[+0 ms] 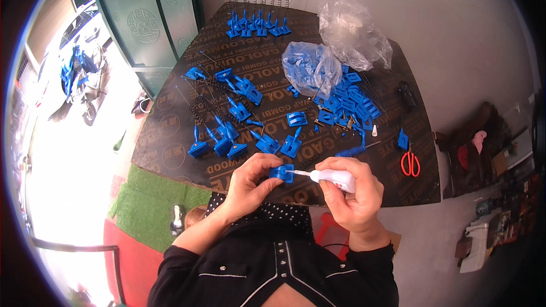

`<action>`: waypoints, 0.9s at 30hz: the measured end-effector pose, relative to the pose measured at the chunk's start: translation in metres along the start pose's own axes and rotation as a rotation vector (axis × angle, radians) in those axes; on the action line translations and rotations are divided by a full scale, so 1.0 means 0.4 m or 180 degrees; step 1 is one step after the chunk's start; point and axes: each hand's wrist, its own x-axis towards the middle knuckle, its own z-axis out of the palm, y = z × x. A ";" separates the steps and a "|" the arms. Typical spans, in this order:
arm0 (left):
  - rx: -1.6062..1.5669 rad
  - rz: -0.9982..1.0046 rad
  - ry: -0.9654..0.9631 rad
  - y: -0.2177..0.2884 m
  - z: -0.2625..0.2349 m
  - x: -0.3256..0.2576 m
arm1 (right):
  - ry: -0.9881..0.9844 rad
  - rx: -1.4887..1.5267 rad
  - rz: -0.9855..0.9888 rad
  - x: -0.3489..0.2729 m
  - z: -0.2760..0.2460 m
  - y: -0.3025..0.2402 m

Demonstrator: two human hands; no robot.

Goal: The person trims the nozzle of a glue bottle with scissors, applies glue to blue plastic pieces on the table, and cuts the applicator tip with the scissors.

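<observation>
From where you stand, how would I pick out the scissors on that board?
Start at the dark board and go to its right edge. The scissors lie there beside a lone blue plastic piece; their red handles are the only red among the blue parts.

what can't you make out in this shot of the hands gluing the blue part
- Head view: the blue part is mostly covered by the left hand, so its shape is unclear.
- Whether the glue tube in the right hand is releasing glue: the tip is too small.
- What lies inside the clear bags: crumpled plastic hides it.
- Springs on the dark board: too fine to count.
</observation>
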 end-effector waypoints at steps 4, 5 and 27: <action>-0.0034 0.0000 -0.0027 0.000 0.000 0.001 | 0.0107 0.0097 0.0009 -0.005 0.002 0.003; -0.0034 -0.0001 -0.0028 0.000 -0.001 0.001 | 0.0108 0.0097 0.0010 -0.005 0.002 0.003; 0.0613 -0.0037 0.0269 0.038 0.013 -0.007 | 0.1206 0.3220 0.1842 -0.078 0.008 0.109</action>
